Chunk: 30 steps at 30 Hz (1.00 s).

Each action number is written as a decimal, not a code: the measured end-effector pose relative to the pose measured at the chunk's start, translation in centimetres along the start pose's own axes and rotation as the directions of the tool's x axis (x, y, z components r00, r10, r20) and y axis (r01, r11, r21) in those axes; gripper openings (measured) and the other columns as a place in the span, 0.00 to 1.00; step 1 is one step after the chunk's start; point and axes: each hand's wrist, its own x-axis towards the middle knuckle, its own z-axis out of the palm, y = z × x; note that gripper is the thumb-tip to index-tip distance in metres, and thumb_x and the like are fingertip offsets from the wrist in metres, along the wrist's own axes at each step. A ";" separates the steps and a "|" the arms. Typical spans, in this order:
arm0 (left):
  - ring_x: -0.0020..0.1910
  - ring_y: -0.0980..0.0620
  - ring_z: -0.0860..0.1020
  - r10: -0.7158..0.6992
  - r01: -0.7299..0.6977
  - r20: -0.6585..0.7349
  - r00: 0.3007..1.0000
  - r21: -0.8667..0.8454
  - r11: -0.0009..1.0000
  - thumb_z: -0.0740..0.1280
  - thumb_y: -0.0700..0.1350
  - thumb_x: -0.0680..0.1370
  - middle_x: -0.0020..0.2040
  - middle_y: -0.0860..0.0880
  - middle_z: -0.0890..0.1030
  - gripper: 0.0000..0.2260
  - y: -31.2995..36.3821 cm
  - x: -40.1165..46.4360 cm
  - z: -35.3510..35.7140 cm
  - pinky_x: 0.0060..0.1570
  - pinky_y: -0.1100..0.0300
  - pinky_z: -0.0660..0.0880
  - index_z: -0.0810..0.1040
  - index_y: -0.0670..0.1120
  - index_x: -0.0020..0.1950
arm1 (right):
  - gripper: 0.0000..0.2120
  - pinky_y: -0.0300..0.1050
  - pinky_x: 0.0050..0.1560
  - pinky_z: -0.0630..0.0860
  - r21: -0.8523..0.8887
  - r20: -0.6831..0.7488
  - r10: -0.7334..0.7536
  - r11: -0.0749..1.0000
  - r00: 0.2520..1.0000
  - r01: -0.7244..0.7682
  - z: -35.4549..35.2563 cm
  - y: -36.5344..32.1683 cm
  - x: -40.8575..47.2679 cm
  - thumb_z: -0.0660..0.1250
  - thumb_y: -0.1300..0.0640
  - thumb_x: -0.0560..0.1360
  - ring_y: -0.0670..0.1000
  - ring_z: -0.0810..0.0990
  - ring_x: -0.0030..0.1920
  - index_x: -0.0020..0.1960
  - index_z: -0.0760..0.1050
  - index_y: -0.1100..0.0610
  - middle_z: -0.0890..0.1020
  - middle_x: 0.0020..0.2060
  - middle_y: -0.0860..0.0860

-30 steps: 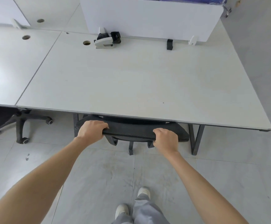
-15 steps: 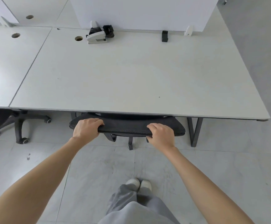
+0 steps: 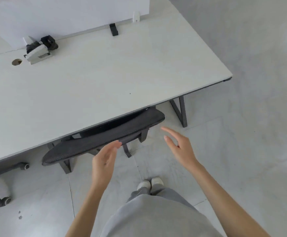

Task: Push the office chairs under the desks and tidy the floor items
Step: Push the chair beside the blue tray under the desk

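both bare arms reached forward and down from the lower edge of view. the left hand (image 3: 104, 161) was loose, fingers straight and close together, tips pointing up and away, holding nothing. the right hand (image 3: 180, 147) hung off to the side, fingers spread and relaxed, thumb apart, also empty. grey trouser legs and two pale shoes stood below.

Pale grey tiled floor (image 3: 241, 151), white partition panel (image 3: 67, 16), soft even daylight.
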 end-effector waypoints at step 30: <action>0.44 0.60 0.81 -0.115 0.083 0.589 0.800 0.081 0.993 0.58 0.37 0.79 0.43 0.56 0.85 0.13 18.2 14.1 53.1 0.49 0.61 0.74 0.78 0.52 0.52 | 0.12 0.28 0.52 0.73 0.502 -0.415 0.528 0.812 0.741 -0.298 -49.5 23.6 10.7 0.60 0.64 0.77 0.44 0.80 0.54 0.58 0.76 0.56 0.82 0.50 0.49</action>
